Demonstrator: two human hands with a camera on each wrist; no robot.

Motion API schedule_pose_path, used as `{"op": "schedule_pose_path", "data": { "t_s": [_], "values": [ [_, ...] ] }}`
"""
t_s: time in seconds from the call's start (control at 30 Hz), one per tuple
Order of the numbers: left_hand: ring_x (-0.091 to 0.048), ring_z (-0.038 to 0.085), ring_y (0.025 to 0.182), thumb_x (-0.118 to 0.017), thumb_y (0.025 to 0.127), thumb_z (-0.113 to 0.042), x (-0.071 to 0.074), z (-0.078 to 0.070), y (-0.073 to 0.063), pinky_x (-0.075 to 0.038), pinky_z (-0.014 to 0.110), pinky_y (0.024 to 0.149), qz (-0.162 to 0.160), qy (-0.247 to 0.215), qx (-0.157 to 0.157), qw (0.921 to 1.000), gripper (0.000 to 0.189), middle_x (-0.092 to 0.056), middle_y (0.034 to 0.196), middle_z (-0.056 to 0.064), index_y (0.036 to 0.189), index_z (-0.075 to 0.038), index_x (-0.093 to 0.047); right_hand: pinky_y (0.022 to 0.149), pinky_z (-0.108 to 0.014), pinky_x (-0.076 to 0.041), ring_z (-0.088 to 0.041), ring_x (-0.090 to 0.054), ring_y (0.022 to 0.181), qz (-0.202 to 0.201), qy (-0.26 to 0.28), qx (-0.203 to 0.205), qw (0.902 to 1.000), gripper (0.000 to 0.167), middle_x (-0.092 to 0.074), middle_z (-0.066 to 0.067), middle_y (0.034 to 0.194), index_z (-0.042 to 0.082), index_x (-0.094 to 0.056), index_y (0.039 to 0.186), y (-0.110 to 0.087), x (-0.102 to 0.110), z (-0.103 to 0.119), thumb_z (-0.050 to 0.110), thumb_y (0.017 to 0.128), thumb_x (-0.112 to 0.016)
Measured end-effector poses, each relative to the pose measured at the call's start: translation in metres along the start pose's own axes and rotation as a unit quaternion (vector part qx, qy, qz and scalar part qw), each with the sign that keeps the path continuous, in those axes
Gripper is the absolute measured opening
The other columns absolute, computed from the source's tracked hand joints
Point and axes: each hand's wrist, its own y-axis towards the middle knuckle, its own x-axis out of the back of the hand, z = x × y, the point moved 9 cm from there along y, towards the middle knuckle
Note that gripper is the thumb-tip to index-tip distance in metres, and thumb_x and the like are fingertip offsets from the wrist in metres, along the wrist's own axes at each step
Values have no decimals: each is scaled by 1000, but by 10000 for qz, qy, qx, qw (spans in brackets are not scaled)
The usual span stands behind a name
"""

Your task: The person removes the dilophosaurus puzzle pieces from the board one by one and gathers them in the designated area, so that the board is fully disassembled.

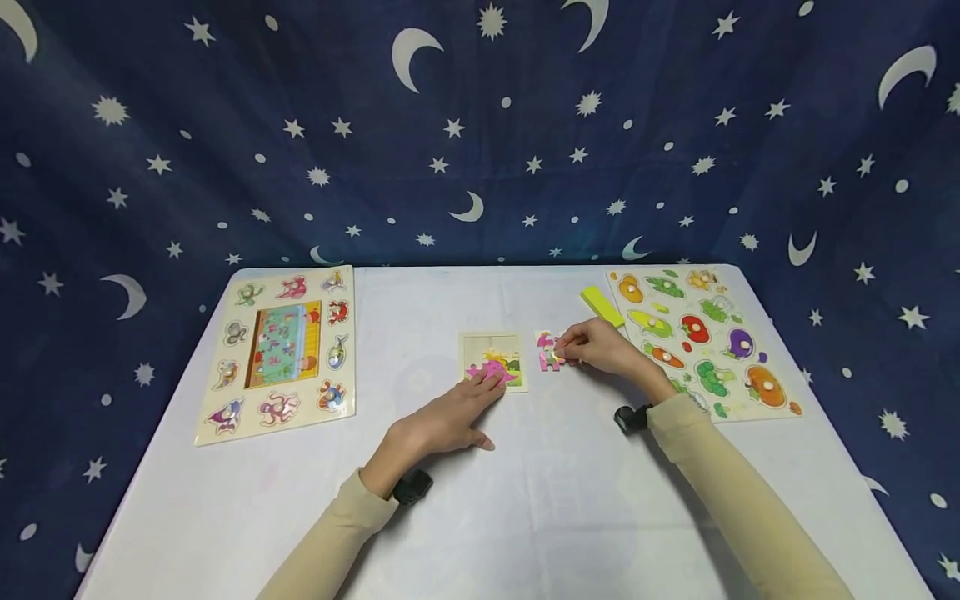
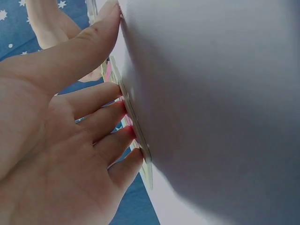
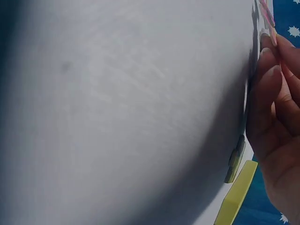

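Note:
A small jigsaw board (image 1: pixel 492 337) with a pale wooden rim lies mid-table, pink pieces (image 1: pixel 495 372) inside it. On its lower part rest the straight fingers of my left hand (image 1: pixel 453 417); the thumb is held apart. The left wrist view shows those fingertips along the board's edge (image 2: pixel 136 119). Just right of the board, my right hand (image 1: pixel 606 348) pinches a pink jigsaw piece (image 1: pixel 550 360) between thumb and fingers. Those fingers partly cover it, so I cannot tell whether it is one piece or several. In the right wrist view, only a pink edge (image 3: pixel 269 18) shows.
A peg puzzle board with sea animals (image 1: pixel 296 400) lies at the left. At the right lies a vegetable puzzle board (image 1: pixel 720 350), with a yellow block (image 1: pixel 602 307) at its upper left edge. A dark blue star-and-moon cloth (image 1: pixel 465 125) hangs behind the white table (image 1: pixel 540 500).

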Motion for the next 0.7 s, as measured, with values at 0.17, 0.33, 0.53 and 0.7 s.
{"op": "schedule_pose_path", "data": {
  "t_s": [0.17,0.33,0.53,0.7],
  "values": [
    [-8,27,161,-79,92,-27,-1,-1,0,-17,48,129,-4,35,-43,10000,90,-17,172,10,163,-7,-28,59,-25,-52,-18,-58,66,-3,-139,-156,9998,16,-70,-7,79,0,-76,104,0,1,-2,13,97,-71],
    [-8,26,161,-79,91,-29,-2,-1,0,-17,47,129,0,84,-19,10000,90,-18,172,8,163,-7,-29,62,-24,-53,-18,-59,66,-108,-347,-99,9993,14,-69,-7,79,1,-76,101,1,0,-1,14,96,-72],
    [-8,27,161,-79,91,-29,-1,-1,-2,-17,48,129,-21,76,-32,10000,90,-18,172,9,162,-7,-29,61,-24,-53,-17,-60,66,-278,-538,184,9980,10,-68,-6,79,4,-76,99,1,0,7,13,96,-73],
    [-9,28,161,-79,92,-28,-1,-1,0,-18,49,129,-56,119,-56,9999,89,-19,172,10,162,-6,-29,59,-26,-54,-17,-61,64,-288,-371,457,9978,11,-69,-7,77,2,-75,99,4,-5,20,13,95,-74]
  ]
}}
